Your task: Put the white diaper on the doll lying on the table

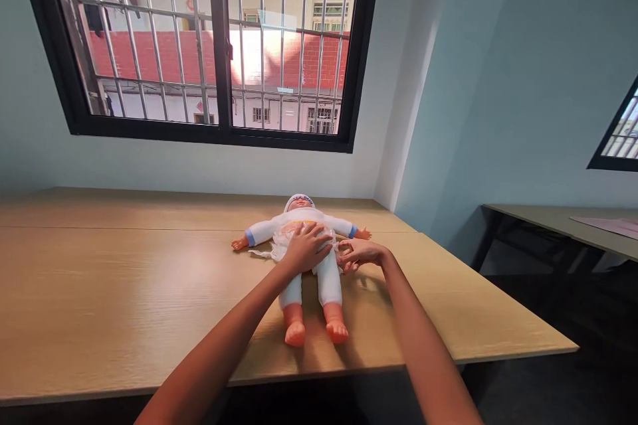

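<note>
Doll [329, 277] face-up, feet toward viewer, seemingly straight, left hand [359, 252] beside

At upper left we see a black-framed window [222, 136] with metal bars [282, 46]; at right, we see a second table [558, 222] bearing pink paper [608, 225].

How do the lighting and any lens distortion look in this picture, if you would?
Head view: daylight through the barred window, a pale sheen on the tabletop, soft shadows near the doll's feet, window frame leaning from wide-angle stretch.
</note>
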`<state>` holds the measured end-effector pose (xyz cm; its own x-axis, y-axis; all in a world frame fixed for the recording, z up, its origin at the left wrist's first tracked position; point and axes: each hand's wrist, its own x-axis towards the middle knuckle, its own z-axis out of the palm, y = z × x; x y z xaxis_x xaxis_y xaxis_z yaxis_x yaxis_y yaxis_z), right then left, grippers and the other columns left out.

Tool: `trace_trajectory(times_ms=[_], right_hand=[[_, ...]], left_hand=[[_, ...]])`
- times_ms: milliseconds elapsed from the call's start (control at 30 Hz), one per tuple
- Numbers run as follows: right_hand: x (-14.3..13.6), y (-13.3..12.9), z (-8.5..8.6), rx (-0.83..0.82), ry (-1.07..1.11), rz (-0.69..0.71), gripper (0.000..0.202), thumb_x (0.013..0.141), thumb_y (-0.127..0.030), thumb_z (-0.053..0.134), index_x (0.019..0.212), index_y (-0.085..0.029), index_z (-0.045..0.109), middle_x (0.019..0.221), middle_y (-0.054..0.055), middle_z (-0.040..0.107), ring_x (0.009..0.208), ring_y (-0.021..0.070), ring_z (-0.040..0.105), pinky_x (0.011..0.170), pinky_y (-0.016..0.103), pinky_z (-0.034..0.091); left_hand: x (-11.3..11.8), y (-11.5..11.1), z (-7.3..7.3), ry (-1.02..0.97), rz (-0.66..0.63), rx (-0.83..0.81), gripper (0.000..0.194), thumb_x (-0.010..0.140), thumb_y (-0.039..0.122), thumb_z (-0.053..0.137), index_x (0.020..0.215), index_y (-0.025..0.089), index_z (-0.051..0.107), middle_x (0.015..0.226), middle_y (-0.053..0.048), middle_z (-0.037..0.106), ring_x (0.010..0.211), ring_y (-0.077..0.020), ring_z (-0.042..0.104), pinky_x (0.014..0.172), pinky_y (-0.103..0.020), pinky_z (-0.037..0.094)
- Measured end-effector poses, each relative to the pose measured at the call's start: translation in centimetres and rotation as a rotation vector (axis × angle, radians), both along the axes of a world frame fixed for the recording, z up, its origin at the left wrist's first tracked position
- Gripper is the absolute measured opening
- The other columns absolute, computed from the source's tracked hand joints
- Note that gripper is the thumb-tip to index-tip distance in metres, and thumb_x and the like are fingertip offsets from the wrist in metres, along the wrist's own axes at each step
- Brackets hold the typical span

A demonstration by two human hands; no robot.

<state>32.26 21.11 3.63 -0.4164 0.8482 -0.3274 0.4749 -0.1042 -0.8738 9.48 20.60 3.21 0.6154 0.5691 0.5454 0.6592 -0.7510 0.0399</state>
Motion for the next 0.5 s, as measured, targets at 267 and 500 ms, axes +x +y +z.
trace_trajectory(times_ms=[267,500], right_hand=[[-1.0,1.4,-1.4,0.213,-0.019,-0.197,0.014,0.061,-0.024,0.067,0.066,-0.018,0.055,0.063,-0.001,0.053,0.056,0.0091,0.048,0.044,0.018,0.032],[-0.4,2.8,-2.8,0.441,-0.023,-0.493,0.017,0.063,-0.019,0.058,0.077,-0.020,0.049,0.074,0.000,0.052,0.069,0.0136,0.050,0.056,0.022,0.042]], left_hand=[[0.0,-0.2,0.0,-0.009,-0.015,0.008,0.034,0.101,0.037,0.037,0.119,0.030,0.064,0.137,-0.005,0.058,0.134,-0.0273,0.042,0.113,-0.057,0.029],[0.1,-0.2,0.1,-0.007,-0.019,-0.016,0.041,0.103,0.039,0.029,0.120,0.027,0.064,0.136,-0.006,0.058,0.134,-0.0282,0.043,0.112,-0.058,0.030]])
